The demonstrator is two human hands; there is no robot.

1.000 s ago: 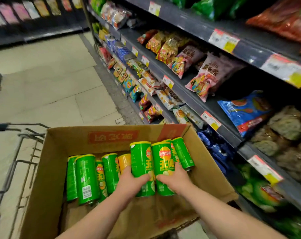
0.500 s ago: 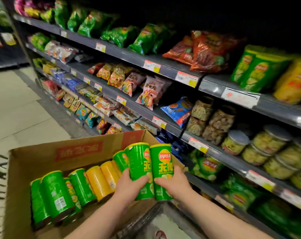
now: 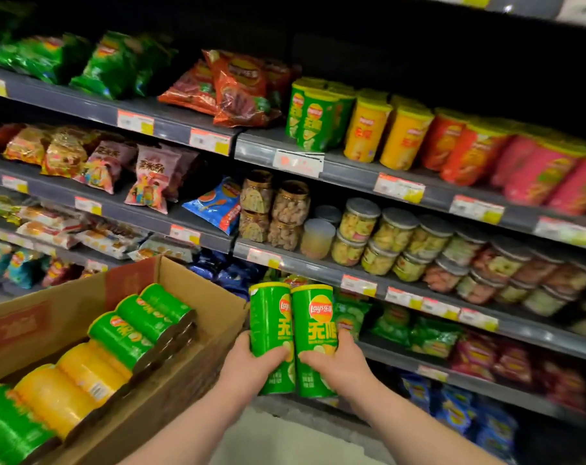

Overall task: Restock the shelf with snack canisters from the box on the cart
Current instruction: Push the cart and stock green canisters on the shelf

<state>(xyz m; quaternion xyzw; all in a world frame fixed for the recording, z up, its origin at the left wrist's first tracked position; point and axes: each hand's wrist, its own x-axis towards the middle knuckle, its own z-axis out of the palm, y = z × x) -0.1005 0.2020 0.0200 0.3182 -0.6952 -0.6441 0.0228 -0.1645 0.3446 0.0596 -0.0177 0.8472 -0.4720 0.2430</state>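
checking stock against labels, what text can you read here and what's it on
"Lay's": logo on the right green canister, gripped by the right hand.
"无限": big yellow characters on that same canister.
"Lay's", partly turned away: left green canister, gripped by the left hand.
Too blurred to read: shelf price tags, red print on the cardboard box, shelved canisters, bags.

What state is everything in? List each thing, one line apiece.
box: open-topped, partly filled.
boxed green canisters: lying on their sides.
boxed yellow canisters: lying on their sides.
left held canister: upright, lidded, outside the box.
right held canister: upright, lidded, touching the left one.
left hand: grips the left held canister near its base.
right hand: grips the right held canister near its base.
shelf green canisters: standing upright.
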